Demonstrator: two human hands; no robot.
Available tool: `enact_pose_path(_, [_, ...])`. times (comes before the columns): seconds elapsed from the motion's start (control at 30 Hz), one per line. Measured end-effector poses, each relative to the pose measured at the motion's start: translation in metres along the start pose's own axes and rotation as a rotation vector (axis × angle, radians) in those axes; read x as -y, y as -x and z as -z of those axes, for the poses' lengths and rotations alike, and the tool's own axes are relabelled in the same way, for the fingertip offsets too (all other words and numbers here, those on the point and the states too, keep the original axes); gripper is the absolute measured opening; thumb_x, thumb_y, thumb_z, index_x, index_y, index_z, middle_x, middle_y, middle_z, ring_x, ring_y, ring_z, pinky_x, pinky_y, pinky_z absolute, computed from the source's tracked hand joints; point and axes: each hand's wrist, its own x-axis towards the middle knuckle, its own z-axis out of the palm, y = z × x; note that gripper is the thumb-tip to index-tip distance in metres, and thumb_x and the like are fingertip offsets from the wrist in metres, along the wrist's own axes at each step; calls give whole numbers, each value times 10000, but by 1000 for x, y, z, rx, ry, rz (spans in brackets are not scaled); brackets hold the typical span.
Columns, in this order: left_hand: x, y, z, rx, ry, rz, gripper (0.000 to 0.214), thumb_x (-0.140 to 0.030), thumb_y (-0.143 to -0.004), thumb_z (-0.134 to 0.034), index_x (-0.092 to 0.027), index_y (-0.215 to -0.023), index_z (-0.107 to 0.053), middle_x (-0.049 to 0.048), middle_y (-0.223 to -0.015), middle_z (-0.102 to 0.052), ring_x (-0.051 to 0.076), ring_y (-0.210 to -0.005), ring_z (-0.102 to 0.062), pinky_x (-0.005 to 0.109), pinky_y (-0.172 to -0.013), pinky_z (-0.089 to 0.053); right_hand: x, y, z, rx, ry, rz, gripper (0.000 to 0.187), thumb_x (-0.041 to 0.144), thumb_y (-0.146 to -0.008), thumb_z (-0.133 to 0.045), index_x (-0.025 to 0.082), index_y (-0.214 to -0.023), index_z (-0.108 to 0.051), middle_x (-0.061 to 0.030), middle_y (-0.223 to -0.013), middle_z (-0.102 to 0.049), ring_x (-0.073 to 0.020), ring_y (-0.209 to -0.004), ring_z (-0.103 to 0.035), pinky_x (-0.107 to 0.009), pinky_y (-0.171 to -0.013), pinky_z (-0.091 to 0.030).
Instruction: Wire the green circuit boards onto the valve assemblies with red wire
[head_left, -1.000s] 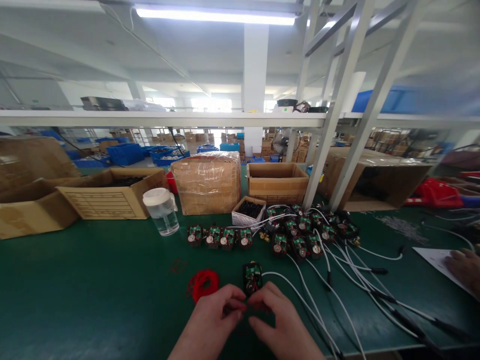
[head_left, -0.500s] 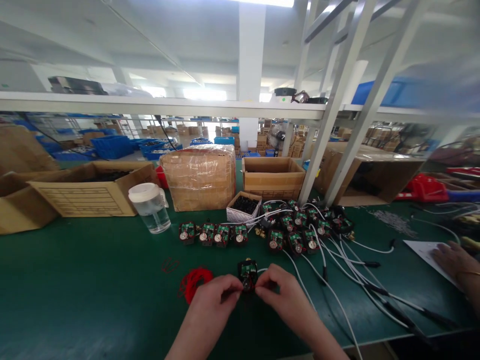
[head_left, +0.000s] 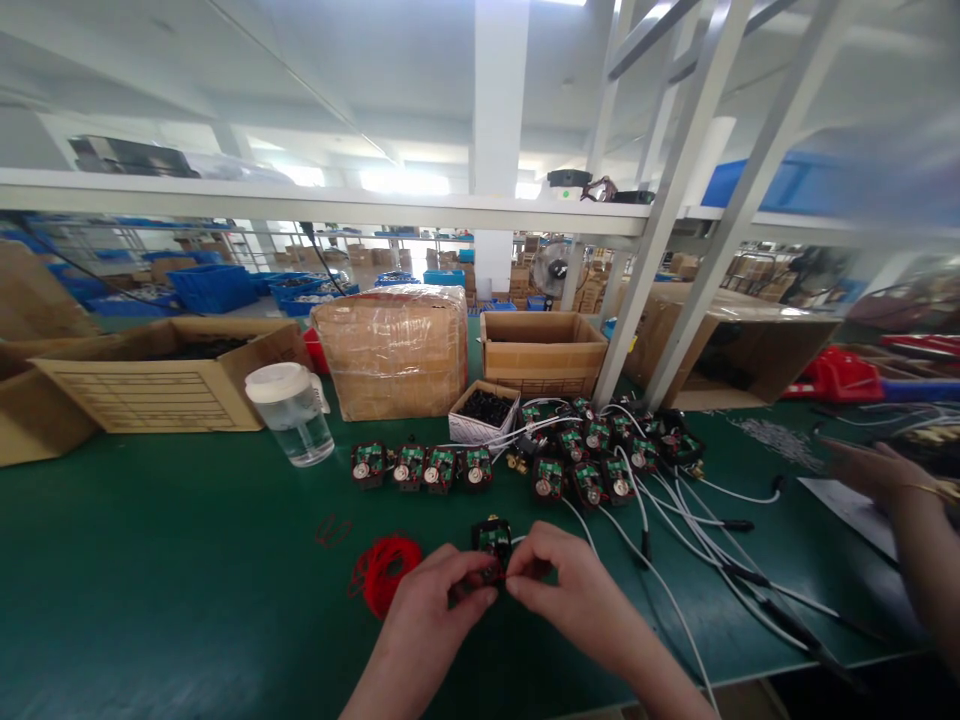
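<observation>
A small black housing with a green circuit board [head_left: 493,537] lies on the table in front of me, a white cable leaving its right side. My left hand [head_left: 444,607] is closed in a pinch at the housing's near left edge; what its fingertips grip is hidden. From the right, my right hand [head_left: 559,578] pinches at the near right edge, where a bit of thin red wire shows between the fingertips. Beside my left hand lies a coil of red wire [head_left: 385,572]. Behind the hands, several similar circuit-board units [head_left: 409,465] stand in a row.
More units with white cables [head_left: 592,480] crowd the right. A small box of black parts [head_left: 484,410], a lidded water jug [head_left: 292,412] and cardboard boxes [head_left: 390,355] stand behind. At the right, another person's hand [head_left: 874,470] is over a white sheet [head_left: 847,510]. Metal posts [head_left: 637,300] rise beyond.
My left fingers have shifted right, over the housing's near edge, closer to my right fingertips. The other person's hand has lifted and moved back from the white sheet. The view has shifted slightly.
</observation>
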Motion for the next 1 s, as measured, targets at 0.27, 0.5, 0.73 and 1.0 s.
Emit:
enact_pose_path(0.27, [3,-3,3,-66,-12,-12,159,-306,-820,-628,-255,-848,-775,23,-883,-718,195,-843,-672,283,-757,-488,-14,-9,-2,-22,28,-15,101,99,-773,-659,192,-755,-696,13,-778,-626,-139,-737,-599,-238,-666,-450])
enact_pose_path(0.5, [0,-9,9,-80,-31,70,196,-298,-814,-595,-244,-907,-759,16,-914,-767,207,-869,-694,299,-797,-498,-27,-17,-4,-44,35,-41,96,93,-766,-666,183,-756,-696,17,-769,-624,-134,-712,-590,-233,-637,-433])
enact_pose_path(0.73, [-2,-13,8,-96,-86,31,166,-285,-810,-572,-248,-813,-734,5,-842,-732,205,-832,-672,301,-775,-481,-29,-21,-4,-51,63,-33,98,93,-776,-673,187,-758,-692,19,-774,-620,-128,-718,-588,-226,-645,-436])
enact_pose_path(1.0, [-7,-16,14,-129,-122,11,174,-301,-828,-553,-248,-825,-719,10,-849,-709,200,-830,-652,292,-762,-461,-30,-23,-6,-50,70,-36,98,95,-775,-678,191,-761,-691,21,-782,-625,-131,-721,-591,-232,-648,-438])
